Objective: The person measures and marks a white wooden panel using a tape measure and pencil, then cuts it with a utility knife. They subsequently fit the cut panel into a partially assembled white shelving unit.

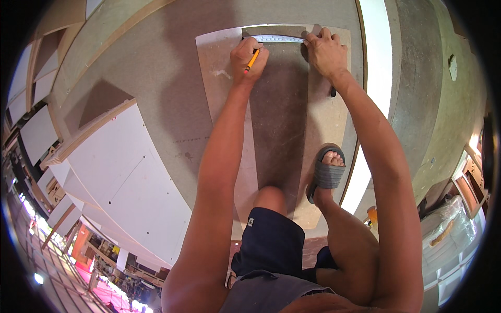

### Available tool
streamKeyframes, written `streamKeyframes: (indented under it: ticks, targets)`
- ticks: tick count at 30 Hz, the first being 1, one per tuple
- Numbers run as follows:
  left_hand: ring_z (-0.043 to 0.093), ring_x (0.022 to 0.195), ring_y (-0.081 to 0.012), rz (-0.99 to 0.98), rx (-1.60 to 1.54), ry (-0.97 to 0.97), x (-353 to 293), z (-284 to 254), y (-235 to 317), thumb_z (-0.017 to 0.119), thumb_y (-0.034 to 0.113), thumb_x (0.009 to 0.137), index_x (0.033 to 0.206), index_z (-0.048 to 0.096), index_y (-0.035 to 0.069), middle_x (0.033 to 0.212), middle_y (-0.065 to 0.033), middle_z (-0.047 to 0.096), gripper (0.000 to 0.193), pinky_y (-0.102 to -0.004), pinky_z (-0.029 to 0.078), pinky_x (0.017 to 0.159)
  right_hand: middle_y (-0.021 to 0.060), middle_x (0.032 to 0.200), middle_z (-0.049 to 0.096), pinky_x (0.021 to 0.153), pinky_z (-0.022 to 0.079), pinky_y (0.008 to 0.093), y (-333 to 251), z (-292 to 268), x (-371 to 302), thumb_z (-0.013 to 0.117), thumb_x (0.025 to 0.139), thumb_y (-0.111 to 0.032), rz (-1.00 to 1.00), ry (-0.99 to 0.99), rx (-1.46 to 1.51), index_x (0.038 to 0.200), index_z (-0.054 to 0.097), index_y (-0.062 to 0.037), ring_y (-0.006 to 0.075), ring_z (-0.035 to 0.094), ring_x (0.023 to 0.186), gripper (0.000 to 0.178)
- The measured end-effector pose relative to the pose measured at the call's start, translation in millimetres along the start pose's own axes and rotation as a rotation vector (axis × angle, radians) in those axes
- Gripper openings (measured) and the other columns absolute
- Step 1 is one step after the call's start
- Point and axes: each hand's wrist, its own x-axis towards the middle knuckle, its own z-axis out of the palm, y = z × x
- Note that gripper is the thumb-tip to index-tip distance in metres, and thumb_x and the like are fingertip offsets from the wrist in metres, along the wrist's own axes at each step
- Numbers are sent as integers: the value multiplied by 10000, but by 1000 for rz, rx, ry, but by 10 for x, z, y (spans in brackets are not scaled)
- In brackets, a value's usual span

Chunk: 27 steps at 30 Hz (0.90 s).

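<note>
My left hand (pixel 249 56) grips a yellow pencil (pixel 252 60) with its tip down on a light brown board (pixel 323 120) that lies flat on the floor. Just above that hand a metal ruler (pixel 276 38) lies across the far end of the board. My right hand (pixel 326 51) presses flat on the ruler's right end and on the board. A darker narrow panel (pixel 276 125) lies lengthwise on the board. My knee rests on the near end, and my foot in a grey slide sandal (pixel 326 175) stands on the board at the right.
Large grey-brown sheets (pixel 156 68) cover the floor around the board. White panels (pixel 120 172) are stacked at the left. A long white strip (pixel 377 62) runs past the board's right side. Shelving and plastic-wrapped items (pixel 443 229) stand at the far right.
</note>
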Motion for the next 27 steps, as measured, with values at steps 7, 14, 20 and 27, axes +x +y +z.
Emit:
streamKeyframes:
  ticks: [7,14,20,27]
  targets:
    - [618,600,-269,-36,8,30,-8,10,37,713,110,780,746,594,22,692,-151,637,152,-375,493,612,112,1267,574,946,487,556,22,19,5,511,1034,-339,-6,-3,18,1276,662,-289,352,568,1183,290]
    - [599,595,-298,6,12,26,-4,6,43,695,68,730,710,553,25,664,-145,594,150,-389,478,575,116,1276,570,962,478,562,21,37,7,514,1032,-341,-8,10,26,1276,665,-285,349,564,1191,292]
    - [618,615,-215,-43,6,-34,-5,-27,107,702,128,789,725,612,21,678,-145,633,154,-359,488,610,112,1288,564,954,475,567,13,41,-2,513,1031,-347,-12,15,28,1262,669,-283,351,564,1188,286]
    - [675,776,-132,-496,-479,-333,-512,-267,368,684,288,954,946,746,40,851,-44,748,256,-299,539,723,100,1285,560,941,469,580,34,34,6,523,1016,-355,-8,7,71,1249,669,-306,358,555,1186,279]
